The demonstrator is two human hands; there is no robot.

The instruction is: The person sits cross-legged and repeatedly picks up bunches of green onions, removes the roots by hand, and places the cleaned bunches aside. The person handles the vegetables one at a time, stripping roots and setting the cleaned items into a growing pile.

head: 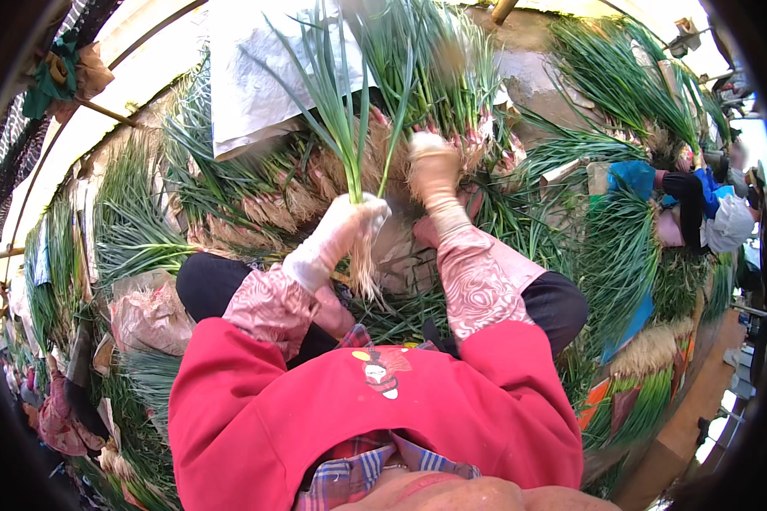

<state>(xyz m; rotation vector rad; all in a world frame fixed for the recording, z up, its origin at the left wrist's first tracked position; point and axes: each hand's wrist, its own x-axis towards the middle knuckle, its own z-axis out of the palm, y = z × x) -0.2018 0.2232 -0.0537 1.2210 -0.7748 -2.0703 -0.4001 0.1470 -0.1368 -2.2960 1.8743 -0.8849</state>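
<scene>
My left hand, in a pale glove, is closed around a small bunch of green onions; the leaves stick up above it and the pale roots hang below. To its right, my right hand, also covered and blurred by motion, is at the root side of a large heap of green onions. Whether its fingers grip anything cannot be told. A white sheet lies over part of the onions at the upper left. Between my legs lie loose green leaves.
Onion bundles lie on both sides, some on a blue sheet. A crumpled plastic bag is beside my left knee. A co-worker sits at the right; another co-worker is at the lower left. Poles stand near the edges.
</scene>
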